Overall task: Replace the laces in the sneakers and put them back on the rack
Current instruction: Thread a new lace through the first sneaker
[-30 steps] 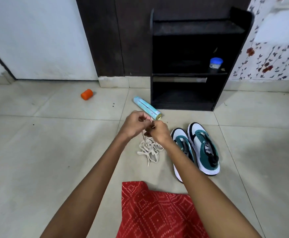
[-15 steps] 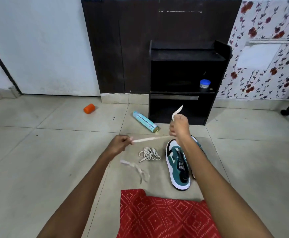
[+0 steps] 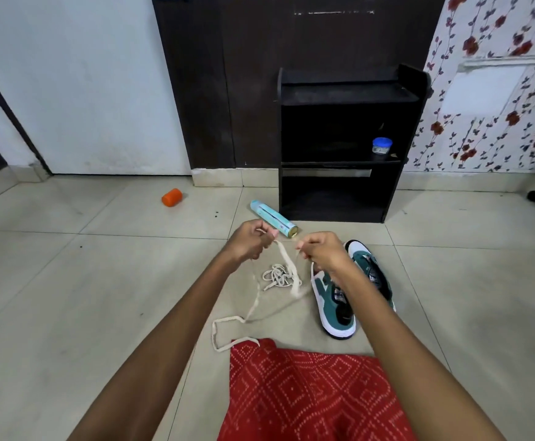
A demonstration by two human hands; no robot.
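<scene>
— Two laces are seen on the floor (image 3: 100, 281). Which one is being handled?

— The loose lace (image 3: 286, 262) is pinched between the curled fingers of the left hand (image 3: 250, 246) and of the right hand (image 3: 323, 253), both raised over the floor. The rest of it is let down in a long slack run, and its far loop reaches the edge of the red cloth (image 3: 307, 393).

— What could go wrong from here?

— A tangle is the first risk. One hanging part passes just beside the bundled lace (image 3: 274, 276), so the two may be caught together if the hands are pulled apart quickly. The loop near the cloth may also be trapped under it, and then the lace would be jerked out of the fingers.

— And the sneakers (image 3: 326, 289)?

— They are laid side by side on the floor, partly hidden under the right forearm, in front of the rack (image 3: 345, 93) and not on it. Whether any eyelets are threaded cannot be told. If the ends are not evened before threading, one side will probably be left too short.

— Anything else?

— The teal tube (image 3: 274, 219) lies just behind the hands and could be knocked and sent rolling.
</scene>
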